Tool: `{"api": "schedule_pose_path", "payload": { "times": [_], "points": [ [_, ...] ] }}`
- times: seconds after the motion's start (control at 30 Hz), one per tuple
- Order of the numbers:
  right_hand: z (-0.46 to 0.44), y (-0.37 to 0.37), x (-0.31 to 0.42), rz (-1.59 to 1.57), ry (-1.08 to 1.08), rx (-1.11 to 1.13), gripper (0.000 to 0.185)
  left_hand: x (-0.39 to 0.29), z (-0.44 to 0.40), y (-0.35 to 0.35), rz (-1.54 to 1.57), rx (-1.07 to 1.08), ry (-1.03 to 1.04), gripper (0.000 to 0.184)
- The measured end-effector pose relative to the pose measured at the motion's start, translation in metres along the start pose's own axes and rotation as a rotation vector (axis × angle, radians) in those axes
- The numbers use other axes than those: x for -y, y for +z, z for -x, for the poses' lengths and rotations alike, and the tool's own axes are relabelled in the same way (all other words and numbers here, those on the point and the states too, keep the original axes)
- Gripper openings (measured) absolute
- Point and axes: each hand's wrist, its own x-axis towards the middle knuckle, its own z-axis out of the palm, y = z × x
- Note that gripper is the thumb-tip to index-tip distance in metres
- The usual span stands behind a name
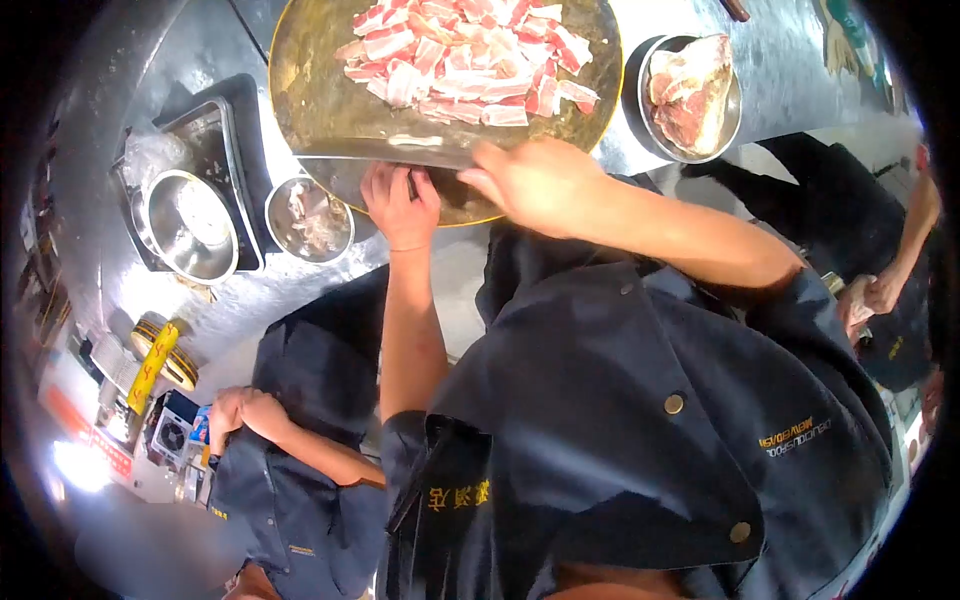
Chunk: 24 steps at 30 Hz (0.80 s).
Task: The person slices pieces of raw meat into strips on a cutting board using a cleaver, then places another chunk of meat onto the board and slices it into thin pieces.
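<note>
A grey metal kitchen surface (240, 300) carried a round, dark brown board with a yellow rim (308, 65). Thin pink-and-white raw meat slices (480, 65) lay heaped on the board's far half, ahead of both hands and apart from them. The long, silver metal knife (380, 157) lay between the slices and the left hand, its blade extending leftward from the right hand.

The right hand (545, 185) grasped the knife at its right end, palm down, the forearm slanting in from the right. The left hand (400, 203) stood just on the near side of the blade, fingers bent, forearm nearly straight ahead; whether it gripped anything could not be determined. A round steel bowl (735, 112) holding a large raw meat piece (690, 95) stood right of the board.
</note>
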Motion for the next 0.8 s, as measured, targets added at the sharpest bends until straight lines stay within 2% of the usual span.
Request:
{"api": "schedule_pose_path", "payload": {
  "times": [0.1,0.17,0.27,0.4,0.53,0.67,0.8],
  "points": [
    [0.042,-0.019,-0.001,-0.01,0.037,0.039,0.039,-0.001,-0.002,-0.004,0.026,0.008,0.004,0.027],
    [0.039,-0.018,0.001,-0.029,0.05,0.046,0.038,0.001,-0.002,-0.004,0.053,0.043,-0.004,0.036],
    [0.015,0.003,0.004,-0.012,0.006,-0.016,0.039,-0.002,-0.002,-0.003,0.041,0.018,0.006,0.038],
    [0.01,0.001,0.009,-0.035,0.013,-0.005,0.039,-0.001,-0.001,-0.004,0.004,0.054,-0.018,0.036],
    [0.036,-0.017,-0.001,-0.046,0.113,0.157,0.045,-0.002,-0.002,-0.003,0.001,0.017,-0.01,0.034],
    [0.001,0.009,0.001,-0.037,0.042,0.062,0.048,-0.004,-0.002,-0.002,-0.005,0.001,-0.022,0.031],
    [0.01,0.002,0.001,-0.085,0.046,0.069,0.039,0.0,0.001,-0.001,-0.001,0.006,-0.021,0.029]
  ]
}}
